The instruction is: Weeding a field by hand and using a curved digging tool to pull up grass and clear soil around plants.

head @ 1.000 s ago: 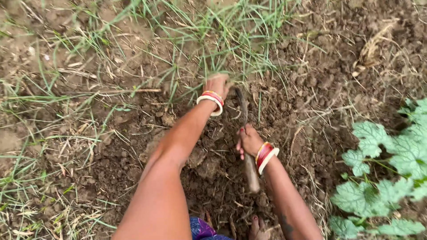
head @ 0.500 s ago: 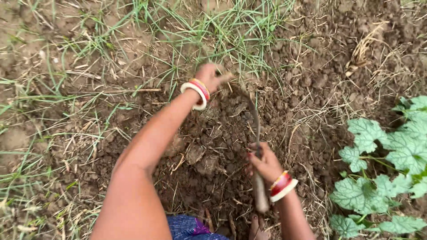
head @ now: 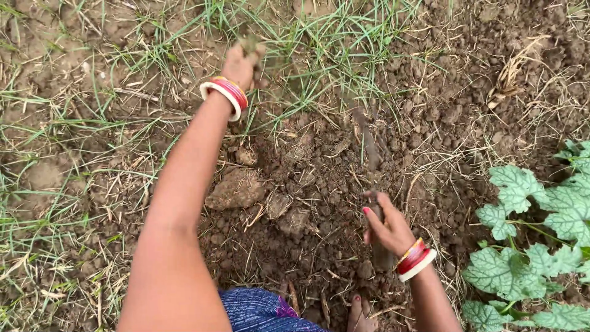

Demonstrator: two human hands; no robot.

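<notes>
The left hand (head: 241,61) reaches out toward 11 o'clock, fingers closed around a small tuft of grass (head: 249,43) at the edge of the grass patch (head: 319,55). The right hand (head: 388,227), at about 4 o'clock, has its fingers wrapped around the handle of a digging tool (head: 371,154), whose blurred blade points toward 12 o'clock over the loose soil (head: 307,184). A large clod (head: 236,189) lies between the 2 arms. Broad green leaves (head: 541,203) sit at 3 o'clock.
</notes>
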